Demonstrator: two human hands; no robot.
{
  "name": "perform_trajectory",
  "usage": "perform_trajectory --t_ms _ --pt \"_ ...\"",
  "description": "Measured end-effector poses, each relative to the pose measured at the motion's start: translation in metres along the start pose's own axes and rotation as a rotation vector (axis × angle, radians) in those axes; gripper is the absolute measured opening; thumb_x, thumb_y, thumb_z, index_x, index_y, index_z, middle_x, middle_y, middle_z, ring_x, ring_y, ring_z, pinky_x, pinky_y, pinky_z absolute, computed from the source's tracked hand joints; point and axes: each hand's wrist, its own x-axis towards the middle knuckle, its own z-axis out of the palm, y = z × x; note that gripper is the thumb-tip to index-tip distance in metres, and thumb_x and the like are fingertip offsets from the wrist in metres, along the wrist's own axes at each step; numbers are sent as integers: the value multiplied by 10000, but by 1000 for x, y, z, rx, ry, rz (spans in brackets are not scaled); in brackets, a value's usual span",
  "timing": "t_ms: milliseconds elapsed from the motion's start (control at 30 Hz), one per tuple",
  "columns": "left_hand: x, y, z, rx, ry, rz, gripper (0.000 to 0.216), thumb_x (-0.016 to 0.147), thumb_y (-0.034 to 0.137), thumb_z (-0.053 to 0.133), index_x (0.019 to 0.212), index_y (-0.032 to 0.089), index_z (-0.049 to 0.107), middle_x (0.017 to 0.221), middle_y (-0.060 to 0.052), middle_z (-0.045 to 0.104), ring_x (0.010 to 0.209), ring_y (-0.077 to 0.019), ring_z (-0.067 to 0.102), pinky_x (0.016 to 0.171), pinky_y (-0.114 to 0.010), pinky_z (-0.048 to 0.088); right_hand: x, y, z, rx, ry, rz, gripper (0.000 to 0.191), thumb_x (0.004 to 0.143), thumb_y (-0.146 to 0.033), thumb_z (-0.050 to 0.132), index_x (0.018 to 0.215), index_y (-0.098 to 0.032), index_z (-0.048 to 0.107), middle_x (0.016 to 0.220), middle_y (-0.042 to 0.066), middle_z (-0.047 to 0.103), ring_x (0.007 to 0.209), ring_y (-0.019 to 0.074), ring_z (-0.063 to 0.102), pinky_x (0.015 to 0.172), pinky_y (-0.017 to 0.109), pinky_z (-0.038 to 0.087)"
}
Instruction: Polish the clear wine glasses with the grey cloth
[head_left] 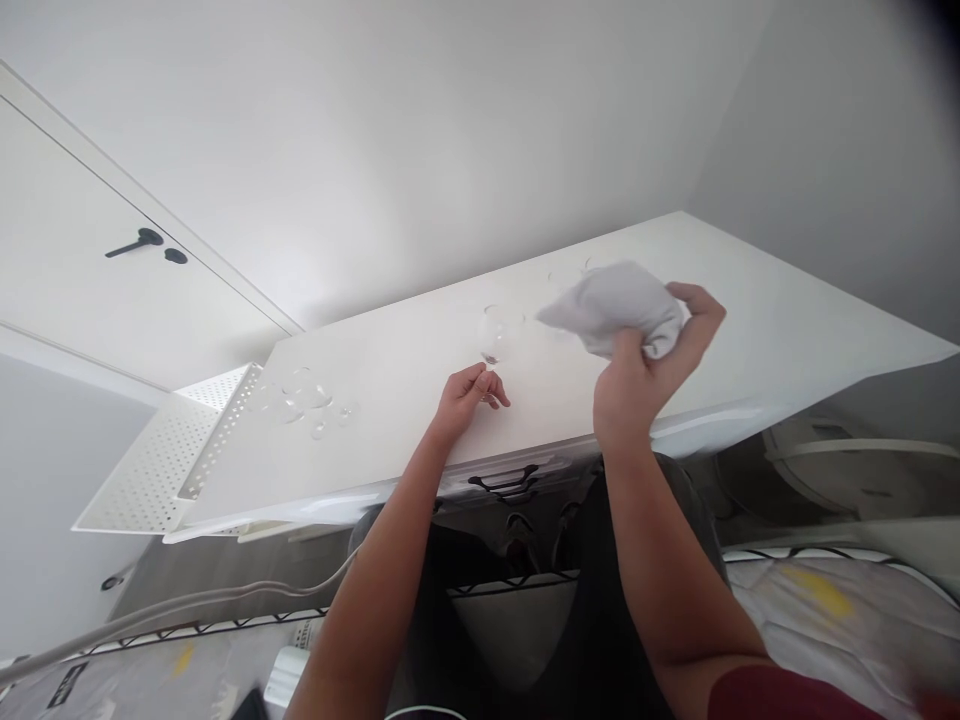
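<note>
A clear stemmed glass rises above the white tabletop, its bowl pointing away from me. The fingers of my left hand are closed round its stem, and the foot is mostly hidden by them. To the right, my right hand grips a bunched light grey cloth in the air above the table. Cloth and glass are apart. Behind the cloth, faint rims of clear glassware show, partly covered by it. On the left part of the table, several clear glasses are grouped together.
The white table stands against a wall, with dark-handled drawers facing me. A white perforated rack adjoins its left end. A door with a black handle is at the far left. A pale cable crosses near my left arm.
</note>
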Motion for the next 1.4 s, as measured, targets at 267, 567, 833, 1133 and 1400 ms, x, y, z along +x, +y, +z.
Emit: perform_trajectory --t_ms 267,567,833,1133,1400 --pt "1 -2 1 -84 -42 59 505 1014 603 557 765 163 573 704 -37 611 572 -157 650 559 -300 471 -15 -15 24 648 -754 422 582 1006 -440 313 1495 -232 550 1254 118 716 1118 322 664 944 553 568" --pt "1 3 1 -165 -241 -73 555 956 686 595 763 167 560 719 -58 648 495 -147 590 533 -315 427 -17 12 24 733 -815 523 797 797 -597 796 1502 -331 537 1422 85 658 1210 317 658 941 489 598" --pt "-1 2 -1 -81 -317 -103 567 950 701 585 788 161 643 681 -58 649 465 -122 491 552 -332 450 -18 -1 20 921 -917 566 723 736 -567 835 1346 -306 546 1463 129 618 1272 342 639 868 470 630" --pt "-3 -9 -2 -121 -294 -114 467 956 600 646 798 161 656 710 -56 625 494 -107 443 507 -299 382 -22 -20 21 698 -843 358 614 748 -339 785 1303 -294 525 1308 100 670 1196 313 659 950 495 600" --pt "-2 -9 -4 -28 -287 -147 520 940 661 627 773 170 663 653 -40 591 521 -127 433 535 -303 399 -37 -38 30 477 -524 370 461 838 -348 700 1272 -306 552 1354 84 659 1236 287 637 1022 486 565"
